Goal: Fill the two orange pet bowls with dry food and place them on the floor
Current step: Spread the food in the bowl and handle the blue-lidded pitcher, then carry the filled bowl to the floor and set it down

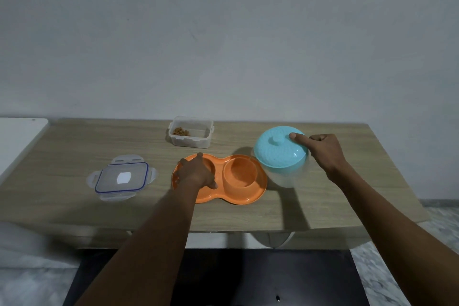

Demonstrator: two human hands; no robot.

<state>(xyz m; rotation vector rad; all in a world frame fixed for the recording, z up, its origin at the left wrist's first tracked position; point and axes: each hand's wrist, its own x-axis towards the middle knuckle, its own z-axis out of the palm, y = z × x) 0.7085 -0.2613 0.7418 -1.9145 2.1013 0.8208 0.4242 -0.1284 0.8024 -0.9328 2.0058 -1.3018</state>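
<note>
Both forearms reach over the desk's (74, 146) front edge. Left hand (196, 172) lies spread on the left bowl of the orange pet bowls (239, 176), grip open, hiding that bowl. Right hand (323, 151) curls around the clear container's side, thumb on its blue lid (279, 149). Near the back edge, 1 open tub (191, 131) holds little dry food (181, 131); its lid (121, 177) lies left. Grey wall behind.

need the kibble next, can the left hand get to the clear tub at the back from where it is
Probably yes. The left hand rests on the orange bowls, and the tub stands open just behind them on the table, with nothing between; its lid lies off to the side.
</note>
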